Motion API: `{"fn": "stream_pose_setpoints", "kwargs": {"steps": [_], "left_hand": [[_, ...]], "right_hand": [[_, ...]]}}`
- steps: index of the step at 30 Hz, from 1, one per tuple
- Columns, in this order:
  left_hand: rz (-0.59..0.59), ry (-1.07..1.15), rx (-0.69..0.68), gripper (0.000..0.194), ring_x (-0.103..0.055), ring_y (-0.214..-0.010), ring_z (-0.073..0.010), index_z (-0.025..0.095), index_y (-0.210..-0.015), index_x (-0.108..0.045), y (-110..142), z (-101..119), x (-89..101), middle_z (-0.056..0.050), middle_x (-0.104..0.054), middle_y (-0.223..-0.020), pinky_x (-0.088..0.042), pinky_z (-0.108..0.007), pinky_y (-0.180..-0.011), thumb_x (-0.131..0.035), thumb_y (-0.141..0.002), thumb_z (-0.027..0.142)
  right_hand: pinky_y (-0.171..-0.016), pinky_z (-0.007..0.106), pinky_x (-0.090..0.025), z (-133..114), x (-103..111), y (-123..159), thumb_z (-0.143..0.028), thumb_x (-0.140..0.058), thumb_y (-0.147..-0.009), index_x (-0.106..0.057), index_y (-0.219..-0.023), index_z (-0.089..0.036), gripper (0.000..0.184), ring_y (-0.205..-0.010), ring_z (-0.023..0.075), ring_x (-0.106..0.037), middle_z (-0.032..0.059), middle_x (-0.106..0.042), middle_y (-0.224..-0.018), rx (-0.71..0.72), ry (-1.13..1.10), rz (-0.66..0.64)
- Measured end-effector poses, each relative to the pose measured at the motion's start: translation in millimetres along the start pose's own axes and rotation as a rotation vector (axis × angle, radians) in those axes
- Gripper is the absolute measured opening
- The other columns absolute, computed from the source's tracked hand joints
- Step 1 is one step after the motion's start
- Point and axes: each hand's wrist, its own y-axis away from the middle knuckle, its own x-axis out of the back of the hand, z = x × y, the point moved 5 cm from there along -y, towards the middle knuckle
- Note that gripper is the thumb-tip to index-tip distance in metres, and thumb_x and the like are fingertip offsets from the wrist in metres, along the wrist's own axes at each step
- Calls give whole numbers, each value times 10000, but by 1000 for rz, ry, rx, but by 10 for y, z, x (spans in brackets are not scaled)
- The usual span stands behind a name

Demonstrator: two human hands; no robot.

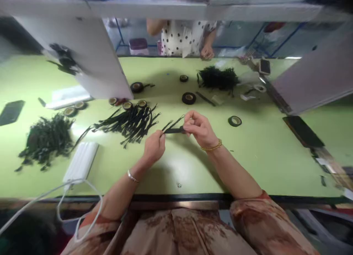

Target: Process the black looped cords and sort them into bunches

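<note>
My left hand is closed around a short black cable, whose thin leads with small loop ends stick out above the fingers. From there a taut strip of black tape runs across to my right hand, which pinches its other end. A dark lump, perhaps the tape roll, is mostly hidden by the right fingers. Both hands are above the green table. Left of them lies a spread pile of black cables with looped ends.
Several tape rolls lie about, one right of my hands. A bushy cable heap and white power strip with its cord are at left. Black cables lie before a person opposite. White panels rise from the table.
</note>
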Motion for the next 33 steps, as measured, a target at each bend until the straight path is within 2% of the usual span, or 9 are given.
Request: {"fn": "stream_pose_setpoints", "kwargs": {"steps": [4,7,10,13,17,21,25,29,33], "left_hand": [[142,-18,33,217,-636,-753,-218,172,-1034,-558,-26,-66,134,-80,-673,-820,-438,-323,-707,-390,-922,253],[222,-26,9,206,-629,-759,-216,166,-1015,-556,-26,-80,216,-84,-666,-814,-436,-322,-709,-395,-923,255],[246,-17,-47,198,-614,-738,-201,168,-980,-561,-4,-51,246,-76,-648,-790,-424,-307,-684,-392,-929,258],[246,-3,-127,214,-597,-736,-188,165,-949,-570,24,2,242,-77,-634,-793,-418,-296,-686,-381,-935,263],[235,17,-191,239,-577,-752,-196,158,-915,-585,36,46,236,-86,-614,-784,-420,-309,-721,-373,-937,267],[226,109,-163,227,-558,-752,-188,168,-897,-587,27,70,262,-77,-612,-802,-413,-310,-716,-380,-928,256],[96,353,-9,183,-500,-636,-150,183,-861,-570,22,44,216,-13,-571,-703,-384,-280,-621,-409,-909,254],[-4,624,102,186,-395,-519,-122,191,-782,-553,27,5,144,38,-437,-567,-320,-257,-522,-412,-885,256],[20,700,138,147,-339,-477,-98,197,-757,-507,3,-22,124,60,-388,-544,-269,-242,-480,-518,-849,311]], "right_hand": [[-460,209,-342,113,-46,0,-208,-641,-716,-537,-861,-183,179,-407,69,-434,-98,-505,-435,-124,85,-100],[-459,213,-342,214,-81,-9,-191,-594,-740,-585,-958,-154,222,-400,78,-436,-92,-504,-410,-234,225,-191],[-410,207,-283,298,-101,-25,-283,-613,-795,-635,-1015,-134,266,-357,65,-387,-93,-464,-400,-299,362,-219],[-376,202,-220,370,-152,-20,-432,-635,-822,-656,-1042,-136,370,-343,52,-345,-92,-432,-421,-339,398,-245],[-379,193,-195,447,-238,17,-462,-659,-800,-640,-884,-149,325,-365,44,-316,-89,-418,-442,-393,374,-294],[-395,194,-188,453,-248,11,-426,-631,-809,-568,-746,-168,273,-371,43,-292,-85,-421,-447,-340,443,-267],[-427,208,-189,460,-204,-24,-429,-589,-825,-528,-681,-177,297,-383,53,-264,-91,-359,-417,-247,603,-224],[-474,217,-241,474,-194,-46,-429,-572,-820,-535,-676,-171,298,-447,71,-312,-63,-410,-480,-161,706,-237],[-517,223,-275,467,-182,-59,-401,-567,-805,-493,-626,-176,297,-502,83,-352,-44,-431,-531,-80,770,-212]]}}
